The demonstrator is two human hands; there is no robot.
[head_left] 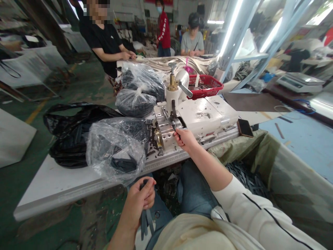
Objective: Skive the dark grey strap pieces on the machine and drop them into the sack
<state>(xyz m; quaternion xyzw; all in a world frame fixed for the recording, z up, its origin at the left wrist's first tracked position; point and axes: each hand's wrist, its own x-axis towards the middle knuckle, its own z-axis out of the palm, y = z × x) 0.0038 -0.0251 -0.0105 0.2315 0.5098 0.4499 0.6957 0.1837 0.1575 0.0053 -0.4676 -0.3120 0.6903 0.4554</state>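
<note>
My right hand [185, 139] reaches onto a white bench machine [200, 116] and pinches a narrow dark strip [173, 127] against its slotted steel block [166, 130]. A brass-topped post [173, 84] with a lever rises behind that block. My left hand [139, 203] is down by my lap, closed around a bundle of dark strips [144, 224] whose ends hang below my fist. The part of the strip inside my right fingers is hidden.
Transparent bags of dark pieces [117, 149] and a black plastic bag [75, 133] lie on the white table [52, 184] left of the machine. A red basket [205, 86] and a phone [245, 127] sit nearby. A lined bin [260, 170] holds dark strips at my right. Several co-workers stand beyond the table.
</note>
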